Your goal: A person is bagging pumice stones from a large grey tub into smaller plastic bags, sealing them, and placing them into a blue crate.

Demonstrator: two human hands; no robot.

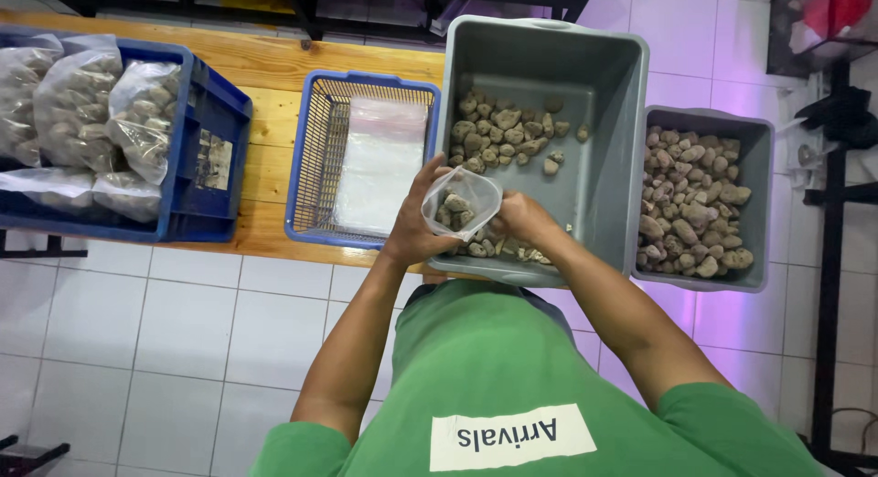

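The left hand point(416, 228) is closed around the rim of a small clear plastic bag point(462, 203), holding its mouth open over the near edge of the large grey tub point(599, 139); a few brownish-grey stones already sit in the bag. The right hand point(521, 216) is down in the tub among the loose stones point(503, 134) just beside the bag, fingers curled, though whether it has stones in its grip cannot be told. This looks like the filling step, early on, since the bag is only partly loaded. The next move would seem to call for a handful of stones lifted clear and tipped into the narrow bag mouth without spilling over the tub's lip. To the right stands a smaller grey tub point(759, 166) heaped with more stones. To the left, on the wooden worktop point(270, 75), a blue wire basket point(315, 148) holds a stack of flat empty bags point(380, 161), and a blue crate point(206, 157) further left holds filled bags of stones point(87, 107). Nothing blocks the hands.
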